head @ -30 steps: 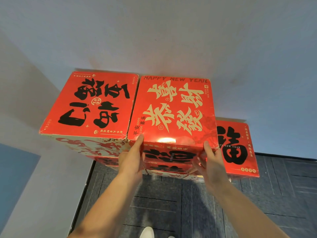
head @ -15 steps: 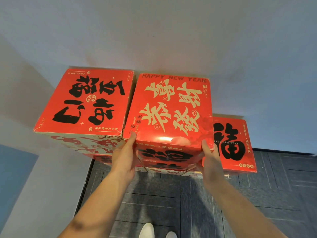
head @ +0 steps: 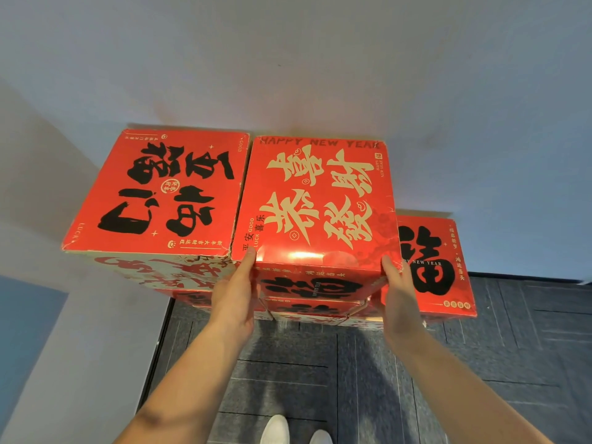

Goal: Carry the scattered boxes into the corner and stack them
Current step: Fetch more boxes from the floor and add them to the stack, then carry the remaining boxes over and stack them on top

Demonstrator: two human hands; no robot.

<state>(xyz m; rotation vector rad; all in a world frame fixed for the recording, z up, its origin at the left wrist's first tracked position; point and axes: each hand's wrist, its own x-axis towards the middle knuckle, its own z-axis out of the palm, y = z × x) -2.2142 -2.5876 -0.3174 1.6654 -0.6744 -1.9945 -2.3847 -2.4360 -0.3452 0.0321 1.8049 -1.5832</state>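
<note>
**Surroundings: walls, floor, shoes**

Pale grey wall [head: 304,59] above & behind the grip. Left of it: side wall [head: 80,363] w/ blue panel [head: 22,347]. Below: dark grey carpet-tile floor [head: 496,363], w/ black skirting [head: 528,277] off to the right. White shoe tips [head: 275,431] under the grip, at btm edge.

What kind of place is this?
Probably an indoor corner of an office or storeroom: plain pale walls, dark grey carpet tiles edged by a black skirting strip, and red New Year gift boxes stacked against the wall. No furniture shows, so I can't be surer.
</note>
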